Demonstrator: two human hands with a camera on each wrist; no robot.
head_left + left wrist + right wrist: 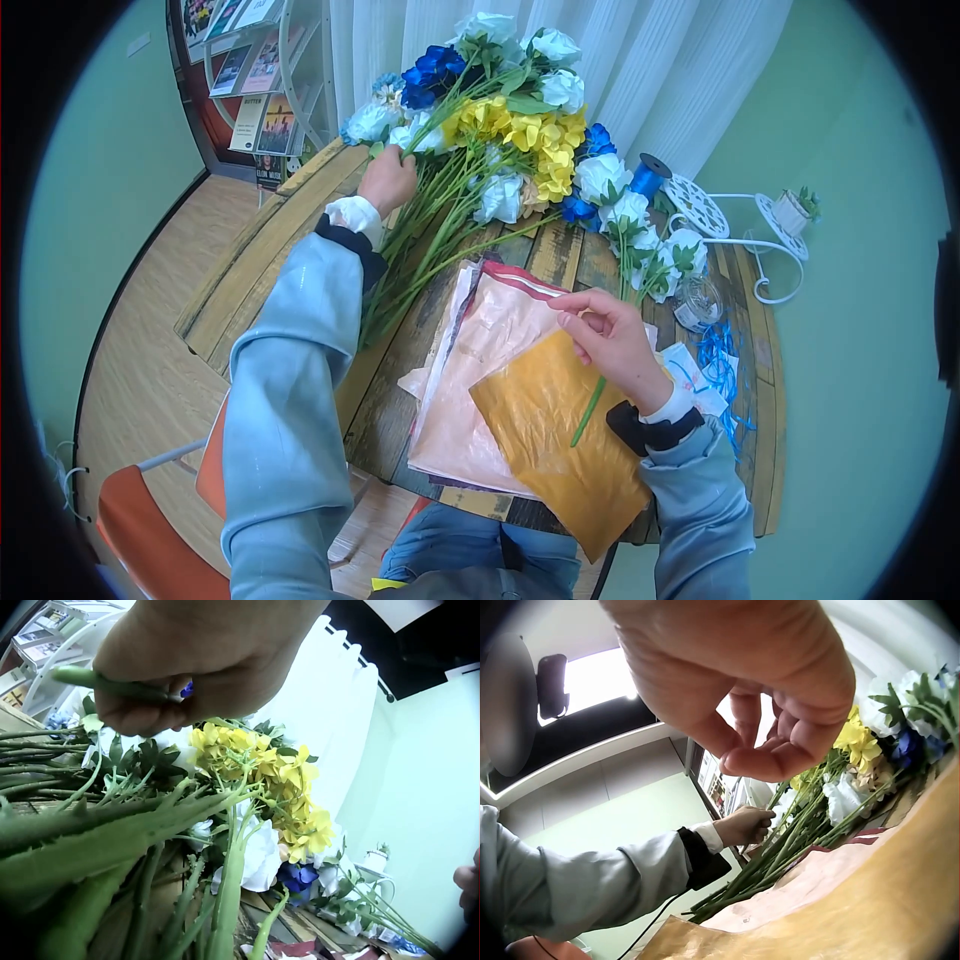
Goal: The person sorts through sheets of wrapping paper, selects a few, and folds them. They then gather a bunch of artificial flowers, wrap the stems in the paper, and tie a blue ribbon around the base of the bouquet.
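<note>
My left hand [388,180] grips a green flower stem [112,686] at the left side of a heap of artificial flowers. The stem leans up toward a deep blue flower cluster [435,75]. Under that hand, many long green stems [405,250] fan toward the table's front left. Yellow flowers [555,150] and white roses [498,198] fill the heap. My right hand [612,340], fingers loosely bent and holding nothing, hovers above an orange-gold wrapping sheet [550,400]. A single stem [590,410] passes beneath it in the head view, below white roses [625,210] at the right.
Pale pink wrapping sheets [470,390] lie under the gold one on the wooden table [375,420]. At right are a glass jar [698,303], tangled blue ribbon [718,355], a blue ribbon spool [650,178] and a white metal stand [745,240]. An orange chair [150,540] stands left.
</note>
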